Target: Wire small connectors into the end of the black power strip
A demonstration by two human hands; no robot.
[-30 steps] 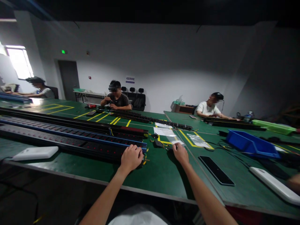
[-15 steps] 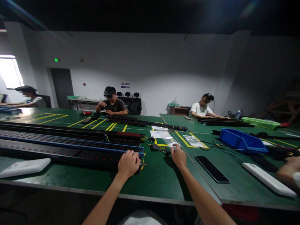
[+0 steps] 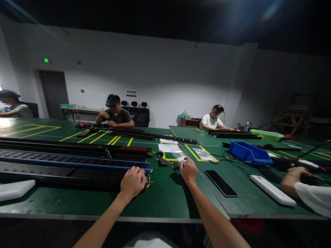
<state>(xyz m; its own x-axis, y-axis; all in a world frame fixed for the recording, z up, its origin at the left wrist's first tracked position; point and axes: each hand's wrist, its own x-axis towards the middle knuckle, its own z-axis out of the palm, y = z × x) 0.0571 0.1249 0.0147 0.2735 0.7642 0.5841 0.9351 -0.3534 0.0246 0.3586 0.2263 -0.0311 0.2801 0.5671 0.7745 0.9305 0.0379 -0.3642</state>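
From my remote seat I'm seeing my left hand (image 3: 133, 182) resting over the near end of a long black strip (image 3: 88, 174) dotted with red; its fingers are lying close together and curving over the top, though I cannot tell whether they are gripping. The strip is stretching away leftward from that hand along the green table (image 3: 165, 203). My right hand (image 3: 189, 171) is hovering low with curled fingers, a small dark part (image 3: 176, 167) sitting right at its fingertips; whether I'm pinching it, I cannot tell.

I'm judging the strip to be stiff and fairly heavy for its length, its smooth casing likely offering little bite. I'd be taking it by the solid sides, well behind the end, with support farther left; the yellow wires (image 3: 148, 181) just beyond my left fingers are looking fragile. The small part is seeming light, best held by its body.

Against the frame half a second ago, the view is swinging rightward: more of a co-worker's forearm (image 3: 292, 181) is showing beyond my right hand, and the white case (image 3: 15, 190) left of my left hand is slipping out. Both hands are keeping their places.
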